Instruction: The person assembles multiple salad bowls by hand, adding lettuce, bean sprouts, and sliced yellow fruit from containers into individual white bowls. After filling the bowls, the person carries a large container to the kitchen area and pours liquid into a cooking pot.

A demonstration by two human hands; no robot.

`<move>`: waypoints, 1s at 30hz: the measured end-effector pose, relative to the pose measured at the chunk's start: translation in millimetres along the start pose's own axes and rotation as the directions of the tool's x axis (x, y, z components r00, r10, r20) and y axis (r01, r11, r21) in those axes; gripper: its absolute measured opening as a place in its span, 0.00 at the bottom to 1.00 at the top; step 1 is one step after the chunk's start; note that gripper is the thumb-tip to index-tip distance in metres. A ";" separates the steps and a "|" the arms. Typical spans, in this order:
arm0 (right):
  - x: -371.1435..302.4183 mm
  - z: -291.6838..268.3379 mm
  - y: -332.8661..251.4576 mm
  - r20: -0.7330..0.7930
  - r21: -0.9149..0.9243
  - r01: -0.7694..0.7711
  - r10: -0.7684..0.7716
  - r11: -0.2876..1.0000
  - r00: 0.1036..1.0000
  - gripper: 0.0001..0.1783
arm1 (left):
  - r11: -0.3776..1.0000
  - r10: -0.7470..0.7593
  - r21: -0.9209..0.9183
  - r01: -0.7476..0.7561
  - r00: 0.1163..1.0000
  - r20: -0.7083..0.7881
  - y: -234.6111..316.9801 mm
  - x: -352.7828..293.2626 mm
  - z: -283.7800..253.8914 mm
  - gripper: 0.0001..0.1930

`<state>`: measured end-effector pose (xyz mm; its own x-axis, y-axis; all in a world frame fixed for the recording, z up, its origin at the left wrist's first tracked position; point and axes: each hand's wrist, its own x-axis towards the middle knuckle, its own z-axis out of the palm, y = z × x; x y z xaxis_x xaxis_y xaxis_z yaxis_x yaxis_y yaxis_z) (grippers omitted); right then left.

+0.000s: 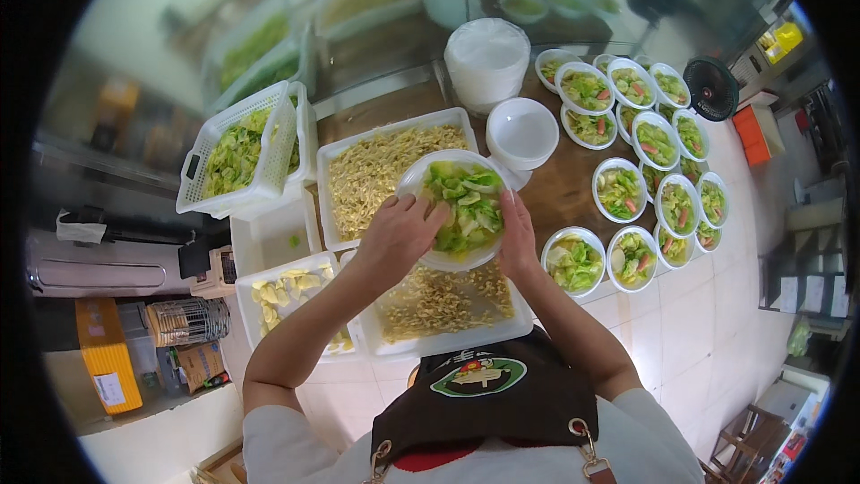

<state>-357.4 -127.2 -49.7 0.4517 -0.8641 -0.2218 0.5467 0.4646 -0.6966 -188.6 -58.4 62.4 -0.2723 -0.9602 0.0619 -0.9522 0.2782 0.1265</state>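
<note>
A white round bowl (415,181) of chopped lettuce (466,202) is held up over the two noodle trays. My right hand (515,235) grips its right rim, thumb on the edge. My left hand (400,235) reaches over the left side, fingers curled and in contact with the lettuce; the fingertips are partly hidden among the leaves. Beneath, a white tray (333,177) heaped with cooked noodles (381,161) lies farther off, and a second tray (527,321) with a thinner scatter of noodles (439,300) is nearer my body.
At left stand a white basket of lettuce (192,168), a nearly bare white bin (255,242) and a tray of pale yellow slices (287,291). Stacked white bowls (488,58) and a shorter stack (522,130) stand at the back. Several filled bowls (618,193) crowd the table's right side.
</note>
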 end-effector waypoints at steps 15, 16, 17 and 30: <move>-3.7 -126.7 -18.7 -0.234 -0.076 -0.043 0.024 0.996 0.972 0.21 | 0.074 -0.640 -0.994 0.081 0.768 0.015 -20.6 -0.9 -14.5 0.07; -4.4 -134.9 -28.7 -0.319 -0.121 -0.060 0.019 0.991 0.948 0.21 | 0.003 -0.711 -0.997 0.075 0.701 0.051 -26.5 -13.5 -12.6 0.06; 1.3 -153.2 -33.6 -0.351 -0.224 -0.044 -0.038 0.974 0.936 0.21 | -0.068 -0.772 -0.996 0.064 0.629 0.093 -32.8 -26.4 -9.7 0.06; 96.8 -296.7 -0.6 -0.620 -0.599 -0.264 -0.228 0.756 0.751 0.19 | -0.181 -0.926 -0.976 0.122 0.314 0.211 -84.3 -152.4 7.9 0.08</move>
<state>-523.1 -268.5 -273.3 -0.2222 -0.8748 -0.4305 -0.1280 0.4639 -0.8766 -68.0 64.3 34.5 0.7665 -0.5646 -0.3062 0.2744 -0.1431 0.9509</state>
